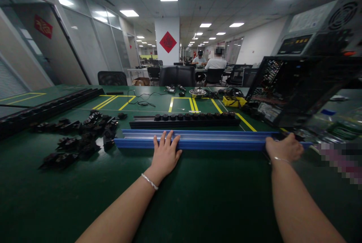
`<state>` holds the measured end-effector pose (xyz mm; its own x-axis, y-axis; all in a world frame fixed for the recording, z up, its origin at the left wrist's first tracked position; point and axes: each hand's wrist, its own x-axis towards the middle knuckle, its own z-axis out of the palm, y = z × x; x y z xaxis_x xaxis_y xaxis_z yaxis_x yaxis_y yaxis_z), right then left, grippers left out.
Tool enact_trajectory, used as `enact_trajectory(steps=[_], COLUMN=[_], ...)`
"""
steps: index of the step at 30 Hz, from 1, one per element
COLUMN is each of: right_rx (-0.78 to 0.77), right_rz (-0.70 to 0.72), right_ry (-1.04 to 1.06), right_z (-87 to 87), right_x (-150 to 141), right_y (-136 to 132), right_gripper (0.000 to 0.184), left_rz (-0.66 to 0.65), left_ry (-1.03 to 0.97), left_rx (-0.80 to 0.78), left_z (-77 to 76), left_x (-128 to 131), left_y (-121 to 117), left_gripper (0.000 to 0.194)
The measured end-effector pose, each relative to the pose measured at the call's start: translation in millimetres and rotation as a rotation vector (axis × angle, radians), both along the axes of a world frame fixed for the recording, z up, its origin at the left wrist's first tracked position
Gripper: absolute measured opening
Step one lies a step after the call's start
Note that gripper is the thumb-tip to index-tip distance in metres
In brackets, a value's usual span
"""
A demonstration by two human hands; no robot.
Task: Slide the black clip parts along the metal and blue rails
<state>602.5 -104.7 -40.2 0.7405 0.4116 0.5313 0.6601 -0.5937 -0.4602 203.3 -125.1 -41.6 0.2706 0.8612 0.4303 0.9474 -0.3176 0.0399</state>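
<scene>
A long blue channel rail (pixel 215 140) lies across the green mat in front of me. My left hand (pixel 165 155) rests flat against its near edge, fingers stretched over the rim. Near the rail's right end my right hand (pixel 283 148) is curled around it. Just behind the rail lies a black strip (pixel 185 119) with a row of round black sockets on top.
A heap of black plastic parts (pixel 82 137) lies at the left, with long black strips (pixel 48 109) behind it. An open computer case (pixel 299 88) stands at the right. A metal bowl (pixel 197 93), cables and a yellow box (pixel 233 101) sit farther back. People sit at far desks.
</scene>
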Motion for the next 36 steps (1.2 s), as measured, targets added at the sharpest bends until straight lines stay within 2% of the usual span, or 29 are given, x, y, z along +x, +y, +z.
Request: enact_trajectory(steps=[3, 6, 14, 25, 36], right_rx=[0.041, 0.046, -0.016, -0.007, -0.027], right_rz=[-0.047, -0.038, -0.039, 0.001, 0.013], right_ry=[0.168, 0.197, 0.161, 0.082, 0.088], right_z=[2.5, 6.9, 13.1, 6.6, 6.5], right_x=[-4, -8, -14, -10, -8], right_y=[0, -1, -5, -2, 2], right_gripper=[0.066, 0.064, 0.053, 0.044, 0.039], left_rz=[0.001, -0.004, 0.002, -0.005, -0.012], left_ry=[0.0, 0.001, 0.002, -0.009, -0.011], left_rx=[0.002, 0.008, 0.007, 0.016, 0.022], left_z=[-0.5, -0.9, 0.0, -2.2, -2.2], left_x=[0, -1, 0, 0, 0], left_y=[0, 0, 0, 0, 1], left_gripper=[0.05, 0.05, 0.05, 0.05, 0.049])
